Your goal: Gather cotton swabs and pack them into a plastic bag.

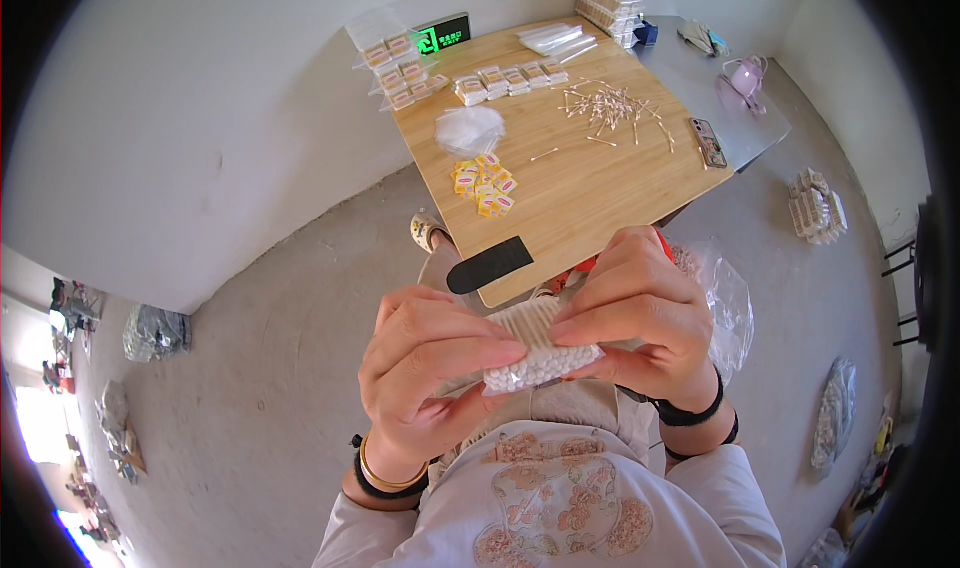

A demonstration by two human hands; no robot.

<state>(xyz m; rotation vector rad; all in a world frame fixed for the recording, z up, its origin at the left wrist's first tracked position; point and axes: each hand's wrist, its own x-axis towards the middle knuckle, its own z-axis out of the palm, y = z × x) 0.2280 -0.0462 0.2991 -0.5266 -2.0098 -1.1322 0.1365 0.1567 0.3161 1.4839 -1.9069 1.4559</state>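
Between my two hands, in front of my body and off the table, is a clear bag packed with cotton swabs [540, 367]; their white tips face me in rows. My left hand [425, 358] pinches its left end with thumb and fingers. My right hand [645, 313] grips the right end the same way, the fingertips pressing on top. Beyond the hands, the wooden table [560, 193] carries a heap of loose cotton swabs [612, 108], a pile of yellow printed cards [484, 183] and a stack of clear empty bags [470, 129].
Packed swab bags [508, 80] line the table's far side, with more stacked by the wall [398, 68]. A phone [708, 143] lies at the right edge, a black strip [490, 265] at the near corner. A pink kettle [745, 76] stands on a grey table. Swab packs [817, 208] sit on the floor.
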